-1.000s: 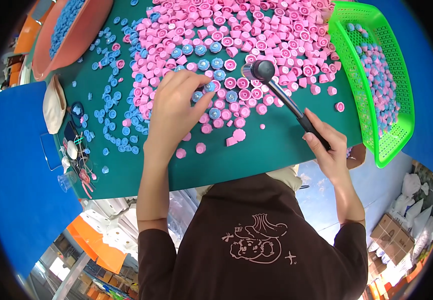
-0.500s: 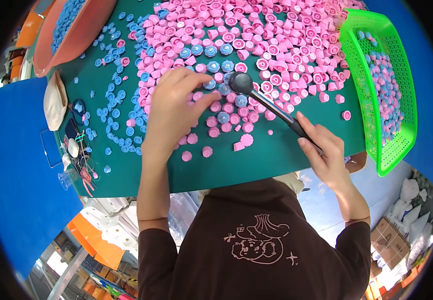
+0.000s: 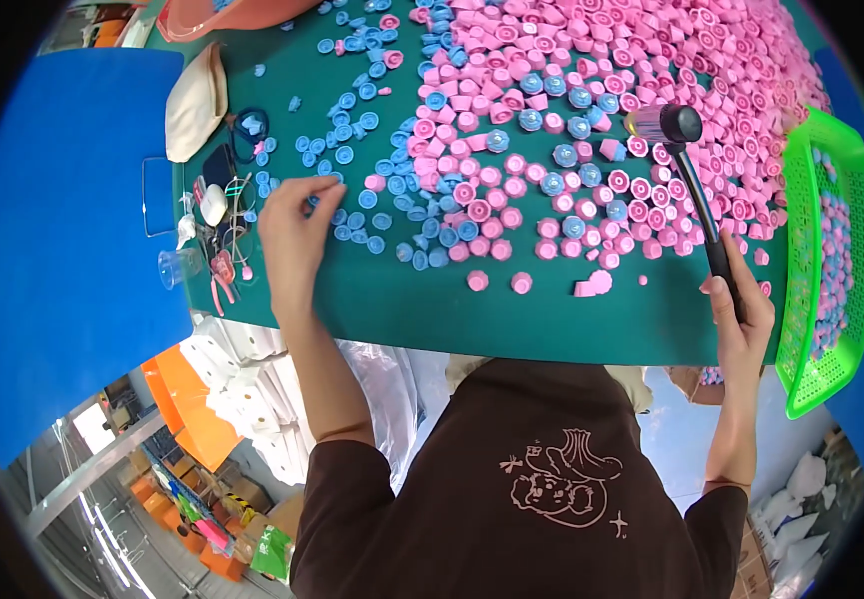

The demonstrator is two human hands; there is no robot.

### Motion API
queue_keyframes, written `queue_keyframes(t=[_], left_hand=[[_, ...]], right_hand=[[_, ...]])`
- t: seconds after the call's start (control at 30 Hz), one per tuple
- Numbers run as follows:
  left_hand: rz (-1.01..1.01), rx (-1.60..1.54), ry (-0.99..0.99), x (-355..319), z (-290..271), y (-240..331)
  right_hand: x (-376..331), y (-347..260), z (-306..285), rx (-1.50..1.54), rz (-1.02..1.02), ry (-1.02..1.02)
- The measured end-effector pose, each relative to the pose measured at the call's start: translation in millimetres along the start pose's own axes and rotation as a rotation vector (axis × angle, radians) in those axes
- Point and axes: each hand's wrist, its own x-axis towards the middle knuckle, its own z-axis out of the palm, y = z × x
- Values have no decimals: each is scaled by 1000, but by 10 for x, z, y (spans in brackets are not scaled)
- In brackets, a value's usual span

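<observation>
My left hand (image 3: pixel 294 232) is over the left part of the green table, thumb and forefinger pinched together among loose blue caps (image 3: pixel 344 155). What the fingertips hold, if anything, is too small to tell. With my right hand (image 3: pixel 744 304) I grip the black handle of a mallet (image 3: pixel 693 185). Its head, one end black and the other clear yellowish, is raised over the pink cup-shaped pieces (image 3: pixel 512 218). Several pink pieces near the middle carry blue flower-shaped tops (image 3: pixel 565 155). Other pink pieces stand bare around them.
A green basket (image 3: pixel 801 339) of mixed pink and blue pieces stands at the right edge. An orange-pink basin (image 3: pixel 242 22) sits at the far left. Nearby lie a cream pouch (image 3: pixel 195 105), a clear cup (image 3: pixel 179 268) and small tools on the green table (image 3: pixel 432 324).
My left hand has left the pink pieces and moved left to the loose blue caps. The mallet in my right hand has swung up and right. The whole view has shifted.
</observation>
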Motion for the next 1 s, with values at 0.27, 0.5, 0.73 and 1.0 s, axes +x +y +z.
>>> queue_keyframes(t=[0.27, 0.5, 0.73, 1.0], left_hand=[[-78, 62, 25, 28, 36, -100], [-143, -34, -3, -19, 64, -94], [-10, -4, 88, -3, 184, -150], [49, -213, 9, 86, 239, 484]], right_hand=[[-22, 66, 110, 10, -128, -26], [-56, 119, 106, 57, -58, -37], [-83, 161, 38, 67, -74, 12], [-83, 185, -49, 44, -77, 14]])
